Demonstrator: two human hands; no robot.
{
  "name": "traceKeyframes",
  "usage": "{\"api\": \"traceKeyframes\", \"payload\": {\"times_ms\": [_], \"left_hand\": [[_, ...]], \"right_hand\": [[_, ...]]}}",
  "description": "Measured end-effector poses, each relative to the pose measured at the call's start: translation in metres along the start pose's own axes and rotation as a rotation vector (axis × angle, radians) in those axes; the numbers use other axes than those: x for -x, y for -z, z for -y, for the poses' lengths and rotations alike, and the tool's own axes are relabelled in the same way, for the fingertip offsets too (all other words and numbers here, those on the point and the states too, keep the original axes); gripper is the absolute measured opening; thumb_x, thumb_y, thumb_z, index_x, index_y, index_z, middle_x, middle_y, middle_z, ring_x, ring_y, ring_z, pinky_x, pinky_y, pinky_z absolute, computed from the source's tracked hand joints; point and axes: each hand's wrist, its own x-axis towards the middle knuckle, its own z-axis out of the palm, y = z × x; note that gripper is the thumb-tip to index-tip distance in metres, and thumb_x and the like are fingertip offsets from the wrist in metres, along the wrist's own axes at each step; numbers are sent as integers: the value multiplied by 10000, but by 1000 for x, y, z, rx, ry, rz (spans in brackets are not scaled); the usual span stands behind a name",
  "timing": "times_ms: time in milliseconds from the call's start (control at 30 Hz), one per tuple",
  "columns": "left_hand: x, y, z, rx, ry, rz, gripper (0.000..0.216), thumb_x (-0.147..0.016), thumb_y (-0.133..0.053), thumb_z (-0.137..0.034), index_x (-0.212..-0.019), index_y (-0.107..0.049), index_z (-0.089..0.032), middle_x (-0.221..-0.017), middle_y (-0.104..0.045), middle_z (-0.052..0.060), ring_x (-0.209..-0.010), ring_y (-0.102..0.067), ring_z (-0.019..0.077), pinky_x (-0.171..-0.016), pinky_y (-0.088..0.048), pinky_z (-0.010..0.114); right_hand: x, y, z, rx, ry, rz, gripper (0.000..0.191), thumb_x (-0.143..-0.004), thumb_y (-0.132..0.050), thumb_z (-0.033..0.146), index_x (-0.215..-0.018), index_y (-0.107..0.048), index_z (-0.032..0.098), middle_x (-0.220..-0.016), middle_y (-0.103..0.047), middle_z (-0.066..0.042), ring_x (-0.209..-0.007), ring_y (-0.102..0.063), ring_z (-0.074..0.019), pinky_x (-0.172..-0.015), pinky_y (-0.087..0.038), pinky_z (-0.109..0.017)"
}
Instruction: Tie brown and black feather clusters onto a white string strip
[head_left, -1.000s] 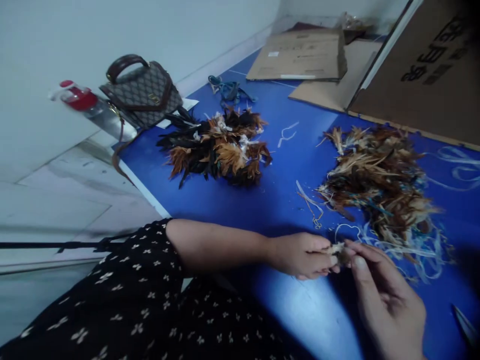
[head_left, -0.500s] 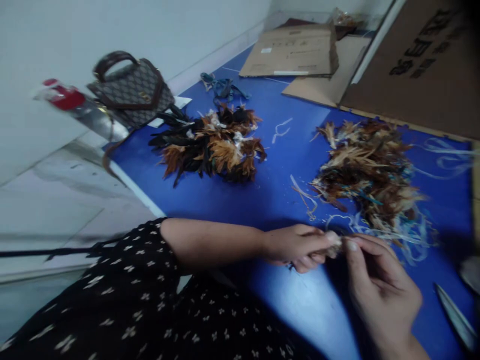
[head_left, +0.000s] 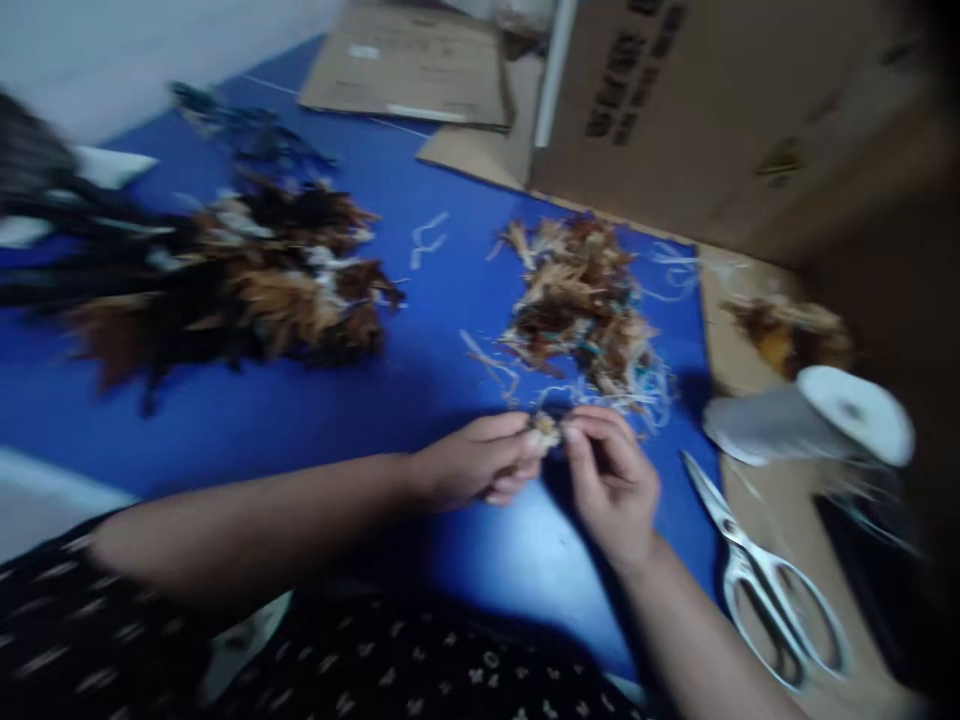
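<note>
Left hand & right hand pinch a small feather tuft betw. fingertips — loose feather heap just behind, scissors & thread spool to the right.

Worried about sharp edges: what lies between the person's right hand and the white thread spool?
In the head view, the blades of the silver metal scissors lie between the right hand, pinching a feather tuft, and the white thread spool.
</note>
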Motion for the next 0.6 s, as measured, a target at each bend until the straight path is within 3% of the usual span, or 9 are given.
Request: {"api": "traceKeyframes", "payload": {"times_ms": [100, 200, 400, 600], "left_hand": [[-6, 8, -1, -80, -46, 90, 278, -1089, -632, -450, -1045, -541, -190, -837, -649, 2, -596, -572, 85, -572, -458, 233], [-8, 15, -2, -91, -24, 144, 175, -1126, -537, -333, -1060, -571, -175, -858, -684, 28, -624, -609, 98, -585, -458, 245], [-8, 9, 1, 76, -122, 107, 356, -1016, -784, -354, -940, -462, -224, -722, -474, -95, -523, -327, 25, -538, -264, 213], [-8, 6, -1, 139, -115, 2, 312, -1087, -676, -290, -920, -421, -226, -709, -442, -99, -529, -317, 18, -562, -264, 202]], "right_hand": [[1, 1, -7, -54, -30, 0, 108, -1010, -775, 167, -1085, -798, 241, -1063, -795, -45, -1053, -761, -191, -962, -612, -368], [3, 0, -11, -60, -119, -6, 105, -1011, -795, 219, -1115, -802, 228, -1093, -788, -60, -1007, -759, -195, -931, -603, -378], [6, 0, -2, -59, -260, -41, 176, -1016, -813, 367, -1099, -803, 211, -1113, -775, -64, -798, -697, -152, -706, -568, -329], [4, 2, 0, -76, -201, -9, 148, -1014, -815, 324, -1106, -802, 208, -1116, -763, -59, -782, -683, -141, -683, -552, -314]]}}
